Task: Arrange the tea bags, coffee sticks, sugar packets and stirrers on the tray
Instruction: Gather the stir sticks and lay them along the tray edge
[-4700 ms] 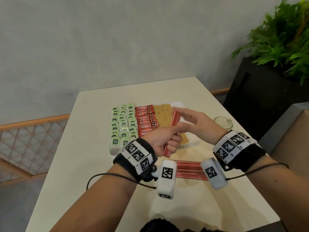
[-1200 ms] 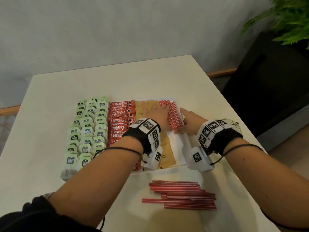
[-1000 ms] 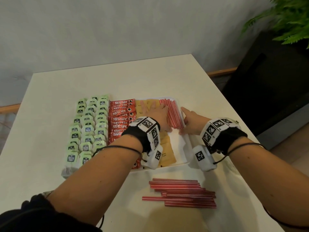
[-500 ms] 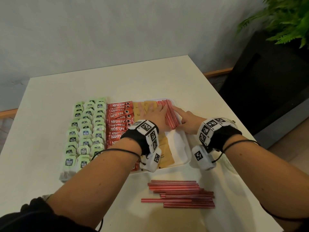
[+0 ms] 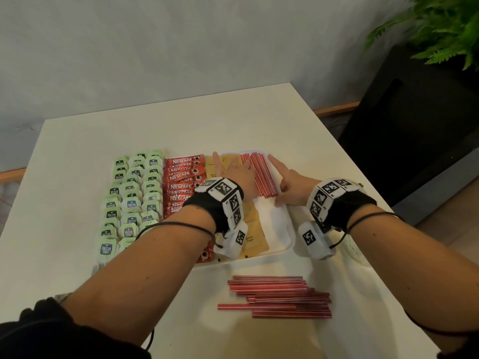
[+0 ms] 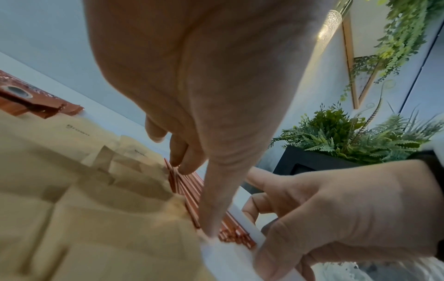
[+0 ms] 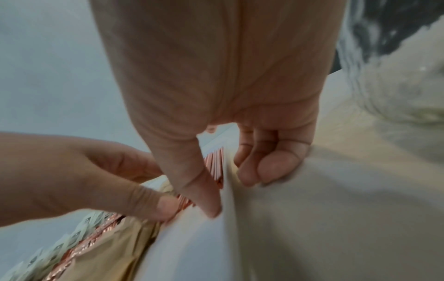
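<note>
Nearest, a loose pile of stirrers [image 5: 278,296] waits on the tabletop [image 5: 64,255], so that step looks unfinished. On the tray [image 5: 283,229], both flat, unclenched hands, left hand [image 5: 239,174] and right hand [image 5: 293,187], square a placed stirrer bundle [image 5: 263,174] beside brown sugar packets [image 5: 255,237], Nescafé Classic coffee sticks [image 5: 181,177] and McCoy tea bags [image 5: 129,203].

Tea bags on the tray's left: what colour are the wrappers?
Light green tea bags with dark labels, clearest in the head view.

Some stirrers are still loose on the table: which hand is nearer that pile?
Right, narrowly. The right hand rests at the tray's right edge, above the loose pile; the left hand lies farther left, on the sugar packets.
</note>
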A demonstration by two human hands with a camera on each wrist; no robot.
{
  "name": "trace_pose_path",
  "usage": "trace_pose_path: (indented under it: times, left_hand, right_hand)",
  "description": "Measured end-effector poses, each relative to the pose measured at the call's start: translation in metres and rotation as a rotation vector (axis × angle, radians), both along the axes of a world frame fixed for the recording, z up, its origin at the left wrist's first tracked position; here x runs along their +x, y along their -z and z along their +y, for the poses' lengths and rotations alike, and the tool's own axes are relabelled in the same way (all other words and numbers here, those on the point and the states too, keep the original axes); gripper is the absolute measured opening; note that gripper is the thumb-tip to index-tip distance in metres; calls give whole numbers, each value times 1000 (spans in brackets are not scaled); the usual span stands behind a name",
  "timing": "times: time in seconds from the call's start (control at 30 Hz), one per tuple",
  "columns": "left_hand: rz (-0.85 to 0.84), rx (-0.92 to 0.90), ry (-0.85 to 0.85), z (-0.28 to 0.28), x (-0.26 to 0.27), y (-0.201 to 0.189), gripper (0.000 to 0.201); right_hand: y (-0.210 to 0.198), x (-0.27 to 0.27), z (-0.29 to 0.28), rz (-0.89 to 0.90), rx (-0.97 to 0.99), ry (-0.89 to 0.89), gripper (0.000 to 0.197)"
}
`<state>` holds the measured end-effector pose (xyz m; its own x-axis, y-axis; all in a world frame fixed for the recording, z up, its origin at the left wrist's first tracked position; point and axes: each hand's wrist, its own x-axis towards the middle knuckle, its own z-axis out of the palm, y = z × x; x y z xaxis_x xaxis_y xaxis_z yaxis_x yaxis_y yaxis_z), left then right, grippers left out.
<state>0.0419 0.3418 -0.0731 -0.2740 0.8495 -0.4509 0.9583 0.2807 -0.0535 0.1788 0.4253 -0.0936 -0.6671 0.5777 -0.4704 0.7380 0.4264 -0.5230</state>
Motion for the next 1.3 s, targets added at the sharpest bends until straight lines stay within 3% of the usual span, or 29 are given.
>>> trace_pose_path:
  times: [0.13, 0.23, 0.4, 0.63, 0.83, 1.0, 1.1, 1.2, 1.3]
  left_hand:
    - [13, 6, 6, 0, 0, 2, 99]
    - [5, 51, -16, 0, 2, 5, 100]
    - [-12, 80, -40, 0, 8, 9, 109]
    - [-25, 95, -39, 2, 2, 8, 105]
    - [-58, 129, 21, -11, 13, -17, 93]
    - [-123, 249, 167, -43, 32, -46, 61]
    - [-193, 301, 201, -72, 45, -57, 54]
    - [-107, 304, 234, -106, 66, -55, 49]
    - [-74, 238, 275, -140, 87, -37, 50]
  right_hand:
    - [-2, 1, -2, 78, -22, 49, 111]
    - [-2, 1, -3, 115, -21, 74, 102]
    - [3, -1, -1, 97, -75, 102, 114]
    - [-1, -3, -4, 46, -28, 119, 111]
    - [-29, -1, -20, -25, 134, 133, 107]
    - [-53, 35, -56, -50, 297, 4, 75]
    - [-62, 56, -86, -105, 312, -75, 61]
    - [-62, 73, -114, -125, 309, -134, 44]
    - [-55, 87, -135, -147, 271, -162, 45]
